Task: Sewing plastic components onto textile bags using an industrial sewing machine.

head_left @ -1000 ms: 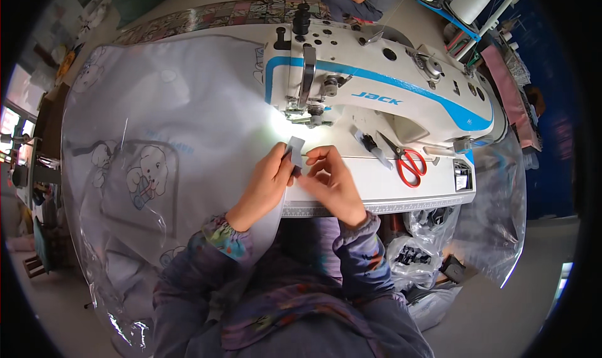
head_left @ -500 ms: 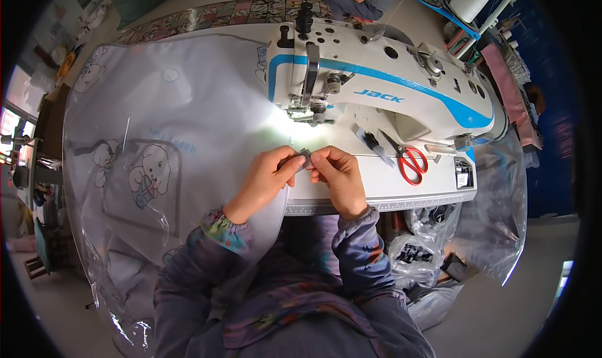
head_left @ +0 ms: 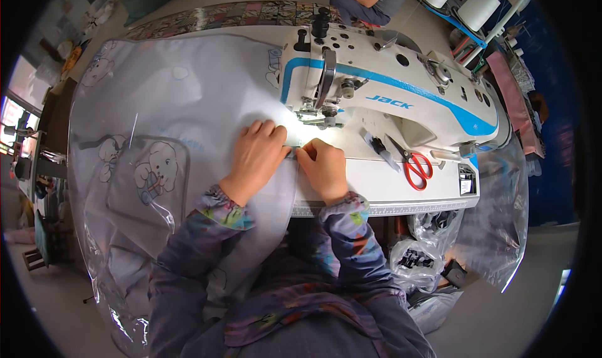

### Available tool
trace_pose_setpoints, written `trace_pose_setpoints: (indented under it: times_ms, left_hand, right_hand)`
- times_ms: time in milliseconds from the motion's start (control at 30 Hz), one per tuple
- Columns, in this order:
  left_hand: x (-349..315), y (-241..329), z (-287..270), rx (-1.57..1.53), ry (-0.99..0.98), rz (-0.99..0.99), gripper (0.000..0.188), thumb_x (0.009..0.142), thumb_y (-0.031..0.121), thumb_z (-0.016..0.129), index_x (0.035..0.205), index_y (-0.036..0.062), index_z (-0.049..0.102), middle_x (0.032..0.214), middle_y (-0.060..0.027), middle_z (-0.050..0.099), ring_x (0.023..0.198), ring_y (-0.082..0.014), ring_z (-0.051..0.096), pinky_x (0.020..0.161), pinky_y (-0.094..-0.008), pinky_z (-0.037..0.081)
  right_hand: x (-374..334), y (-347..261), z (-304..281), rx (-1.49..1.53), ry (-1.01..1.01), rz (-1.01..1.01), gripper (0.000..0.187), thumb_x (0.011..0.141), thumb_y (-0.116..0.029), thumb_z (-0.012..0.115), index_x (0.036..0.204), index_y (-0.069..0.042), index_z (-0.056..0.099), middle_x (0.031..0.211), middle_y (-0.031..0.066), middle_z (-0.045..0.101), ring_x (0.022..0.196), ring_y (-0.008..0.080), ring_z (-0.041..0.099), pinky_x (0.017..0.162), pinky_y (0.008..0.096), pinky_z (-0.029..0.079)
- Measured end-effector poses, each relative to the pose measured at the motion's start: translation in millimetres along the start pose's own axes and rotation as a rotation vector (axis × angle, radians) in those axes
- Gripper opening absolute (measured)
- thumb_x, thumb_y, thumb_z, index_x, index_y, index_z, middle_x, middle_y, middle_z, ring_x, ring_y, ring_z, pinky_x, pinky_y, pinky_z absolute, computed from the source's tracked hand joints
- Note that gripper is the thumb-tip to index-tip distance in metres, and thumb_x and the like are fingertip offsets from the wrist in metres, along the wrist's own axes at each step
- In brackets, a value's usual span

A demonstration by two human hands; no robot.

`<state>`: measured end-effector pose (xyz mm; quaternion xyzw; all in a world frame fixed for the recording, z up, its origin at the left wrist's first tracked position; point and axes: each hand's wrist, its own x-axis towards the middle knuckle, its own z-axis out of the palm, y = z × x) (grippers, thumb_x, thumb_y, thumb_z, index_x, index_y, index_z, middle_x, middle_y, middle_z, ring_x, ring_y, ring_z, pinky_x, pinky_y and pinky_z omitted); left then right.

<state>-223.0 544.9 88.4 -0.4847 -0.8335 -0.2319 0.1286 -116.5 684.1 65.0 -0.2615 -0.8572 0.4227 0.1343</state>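
My left hand lies palm down on a large light grey sheet printed with cartoon puppies, its fingers stretched toward the needle area of a white and blue sewing machine. Close beside it, my right hand has its thumb and fingers pinched together at the sheet's right edge. A small dark grey piece shows in part between the two thumbs; the fingers hide most of it. The machine's lamp lights the presser foot just beyond my hands.
Red-handled scissors and a small clear-and-black tool lie on the machine bed to the right. A ruler strip runs along the table's front edge. Plastic bags hang below. Thread cones stand far right; another person sits beyond.
The small grey piece, held up between both hands before, is now down at the sheet's edge. My left hand has flattened onto the sheet; my right hand has moved slightly left.
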Motion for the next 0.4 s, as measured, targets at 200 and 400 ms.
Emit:
trace_pose_setpoints:
  times_ms: [200, 400]
  left_hand:
    - [-21, -5, 0, 0.047, -0.076, 0.251, 0.023, 0.086, 0.010, 0.064, 0.109, 0.0102, 0.066, 0.107, -0.0033, 0.064, 0.108, -0.0208, 0.064, 0.105, -0.0424, 0.046]
    - [-30, -19, 0, -0.164, -0.087, 0.264, 0.043, 0.085, 0.007, 0.064, 0.127, 0.0139, 0.067, 0.117, -0.0056, 0.066, 0.115, -0.0269, 0.064, 0.112, -0.0429, 0.045]
  right_hand:
    - [-14, -15, 9, -0.314, 0.141, -0.101, 0.022, 0.091, -0.024, 0.076, 0.095, -0.004, 0.069, 0.077, 0.0158, 0.072, 0.070, 0.0372, 0.070, 0.066, 0.0467, 0.055]
    - [-119, -13, 1, -0.228, 0.015, -0.521, 0.065, 0.087, -0.022, 0.082, 0.145, -0.008, 0.056, 0.115, 0.0251, 0.074, 0.111, 0.0382, 0.073, 0.091, 0.0434, 0.059]
